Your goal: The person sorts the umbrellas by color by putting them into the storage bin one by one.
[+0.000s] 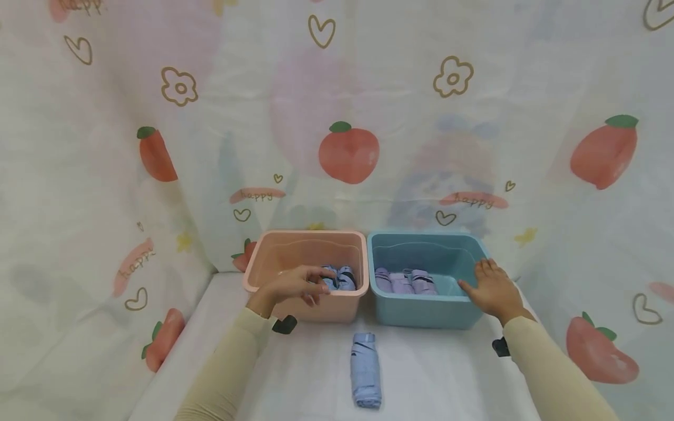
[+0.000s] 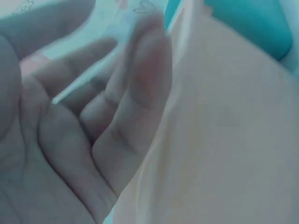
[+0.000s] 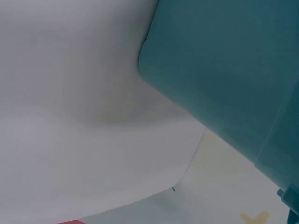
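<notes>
My left hand (image 1: 297, 285) hovers over the front of a pink bin (image 1: 310, 235), its fingers loosely bent. In the left wrist view nothing lies in the palm (image 2: 56, 163). Just past the fingertips, blue folded umbrellas (image 1: 346, 279) lie inside the bin at its right end, partly hidden by the hand. My right hand (image 1: 493, 290) rests on the right rim of a blue bin (image 1: 429, 313) with its fingers extended. Several purple folded umbrellas (image 1: 402, 283) lie side by side in that bin's left part. The right wrist view shows the bin's outer wall (image 3: 224, 70), not the hand.
One more blue folded umbrella (image 1: 365, 371) lies lengthwise on the white tabletop (image 1: 432, 374), in front of the bins and between my forearms. Both bins stand side by side against a fruit-printed curtain (image 1: 347, 204), which also hangs along the left and right sides.
</notes>
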Motion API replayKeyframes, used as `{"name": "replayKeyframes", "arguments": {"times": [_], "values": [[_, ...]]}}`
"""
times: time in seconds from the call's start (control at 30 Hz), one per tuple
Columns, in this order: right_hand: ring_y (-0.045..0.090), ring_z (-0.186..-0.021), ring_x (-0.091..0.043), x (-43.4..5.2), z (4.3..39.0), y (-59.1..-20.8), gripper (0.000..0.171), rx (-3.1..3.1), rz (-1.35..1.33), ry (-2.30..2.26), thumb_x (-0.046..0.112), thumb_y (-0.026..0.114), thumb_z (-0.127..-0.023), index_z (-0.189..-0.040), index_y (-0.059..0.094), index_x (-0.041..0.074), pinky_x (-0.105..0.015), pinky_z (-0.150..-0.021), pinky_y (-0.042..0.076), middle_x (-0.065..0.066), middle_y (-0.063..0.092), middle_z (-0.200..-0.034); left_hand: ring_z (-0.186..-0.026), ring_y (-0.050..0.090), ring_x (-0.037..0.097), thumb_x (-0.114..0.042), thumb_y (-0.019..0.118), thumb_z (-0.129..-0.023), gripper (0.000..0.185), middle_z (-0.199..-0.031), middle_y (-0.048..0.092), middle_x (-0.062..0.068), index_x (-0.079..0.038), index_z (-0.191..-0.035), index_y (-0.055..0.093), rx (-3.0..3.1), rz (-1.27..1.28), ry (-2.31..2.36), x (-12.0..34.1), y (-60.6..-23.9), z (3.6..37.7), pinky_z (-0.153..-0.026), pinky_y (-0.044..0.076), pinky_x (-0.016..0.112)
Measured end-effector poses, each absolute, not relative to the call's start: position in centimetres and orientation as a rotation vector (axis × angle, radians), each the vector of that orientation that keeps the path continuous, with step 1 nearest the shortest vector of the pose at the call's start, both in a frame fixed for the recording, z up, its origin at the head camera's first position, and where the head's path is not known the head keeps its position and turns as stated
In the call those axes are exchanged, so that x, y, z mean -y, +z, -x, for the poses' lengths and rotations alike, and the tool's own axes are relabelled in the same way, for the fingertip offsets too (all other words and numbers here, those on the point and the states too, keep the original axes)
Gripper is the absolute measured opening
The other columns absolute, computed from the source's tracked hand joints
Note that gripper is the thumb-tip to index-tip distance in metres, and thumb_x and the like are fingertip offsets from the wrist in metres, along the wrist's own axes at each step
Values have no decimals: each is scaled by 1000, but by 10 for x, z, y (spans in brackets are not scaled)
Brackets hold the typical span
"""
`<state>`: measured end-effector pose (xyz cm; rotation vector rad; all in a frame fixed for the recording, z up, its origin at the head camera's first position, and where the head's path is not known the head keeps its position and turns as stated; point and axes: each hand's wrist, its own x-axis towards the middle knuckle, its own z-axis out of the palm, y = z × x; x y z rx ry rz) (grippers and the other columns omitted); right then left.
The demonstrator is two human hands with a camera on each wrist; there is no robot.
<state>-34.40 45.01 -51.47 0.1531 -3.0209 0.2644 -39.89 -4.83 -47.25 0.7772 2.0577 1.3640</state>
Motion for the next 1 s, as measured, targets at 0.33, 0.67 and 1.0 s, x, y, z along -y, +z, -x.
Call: {"name": "replayKeyframes", "arguments": {"times": [0.33,0.67,1.0], "values": [[10,-138,-55,-452,346,-514,95,3020,-137,283,60,37,-98,-141,23,-23,-62,-111,9,-44,16,-146,-84,70,33,-23,67,-93,41,-99,69,10,-15,-132,60,-1959,-754,1280,36,-531,356,-68,58,41],[10,-137,-56,-451,343,-521,98,3011,-139,280,63,34,-97,-141,23,-23,-62,-110,11,-45,17,-145,-76,67,29,-18,66,-93,53,-96,67,10,-13,-143,49,-2080,-479,1187,4,-597,312,-62,56,43],[12,-137,-56,-448,341,-516,96,2998,-153,265,63,37,-97,-140,26,-23,-62,-110,11,-44,19,-146,-85,65,30,-51,78,-77,97,-102,65,13,-9,-151,31,-2329,-235,1176,-40,-636,288,-72,54,50]]}}
